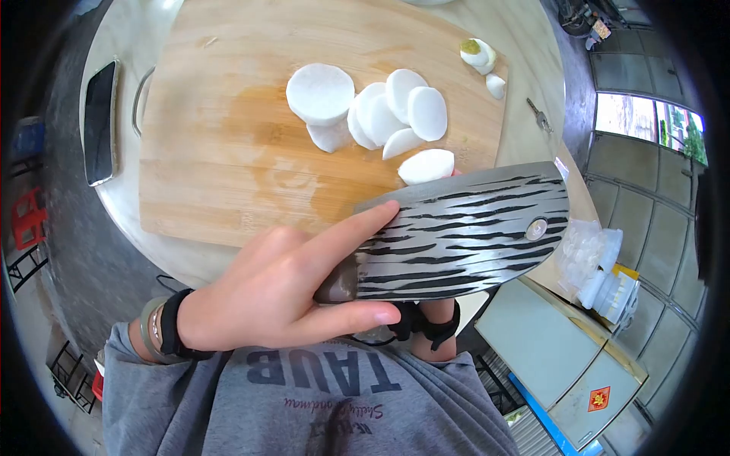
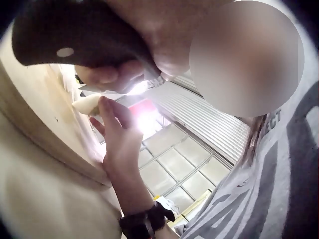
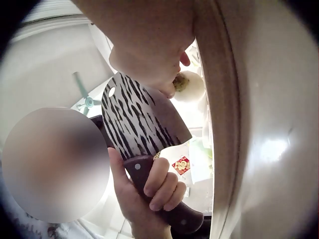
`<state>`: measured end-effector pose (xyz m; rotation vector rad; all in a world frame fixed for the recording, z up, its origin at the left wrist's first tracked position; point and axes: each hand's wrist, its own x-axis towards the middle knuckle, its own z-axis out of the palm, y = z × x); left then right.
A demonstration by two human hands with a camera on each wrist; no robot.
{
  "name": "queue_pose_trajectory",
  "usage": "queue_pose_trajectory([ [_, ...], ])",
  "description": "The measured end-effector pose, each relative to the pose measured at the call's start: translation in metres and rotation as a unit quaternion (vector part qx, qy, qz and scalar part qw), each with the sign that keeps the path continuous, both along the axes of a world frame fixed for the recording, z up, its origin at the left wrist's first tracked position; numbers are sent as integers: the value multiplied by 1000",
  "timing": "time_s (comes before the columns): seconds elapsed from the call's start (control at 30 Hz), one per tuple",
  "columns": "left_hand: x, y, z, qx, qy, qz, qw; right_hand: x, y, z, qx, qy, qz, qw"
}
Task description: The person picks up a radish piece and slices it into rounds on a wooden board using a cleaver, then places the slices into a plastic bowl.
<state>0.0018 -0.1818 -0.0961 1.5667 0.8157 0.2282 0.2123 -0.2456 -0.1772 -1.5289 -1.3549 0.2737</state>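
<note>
A cleaver (image 1: 464, 232) with a black-striped blade is in my left hand (image 1: 281, 281). The fingers wrap its dark handle (image 3: 159, 191), and the index finger stretches onto the blade. Beyond the blade, my right hand (image 2: 122, 132) grips a white radish piece (image 1: 426, 166) at the near right of the wooden cutting board (image 1: 205, 167). In the head view the blade hides most of that hand. The right wrist view shows the radish's brownish-green end by its fingers. Thin round radish slices (image 1: 380, 118) lie overlapping on the board, with one larger slice (image 1: 319, 91) to their left.
Radish end pieces (image 1: 475, 53) sit at the board's far right corner. A phone (image 1: 100, 121) lies left of the board's metal handle (image 1: 141, 99). A key (image 1: 540, 115) is on the table at right. Plastic-wrapped items (image 1: 597, 262) stand near the right edge.
</note>
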Motion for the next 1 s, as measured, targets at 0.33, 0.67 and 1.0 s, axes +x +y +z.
queue_pose_trajectory([
  [0.33, 2, -8, -19, 77, -81, 65, 992, 3, -2, -4, 10, -35, 9, 999],
  [0.67, 3, -7, -22, 71, -84, 57, 992, 4, 0, -7, 18, -59, 11, 998],
  [1.0, -2, -5, -19, 39, -42, 43, 997, 12, 4, -25, 35, -95, 1, 995],
])
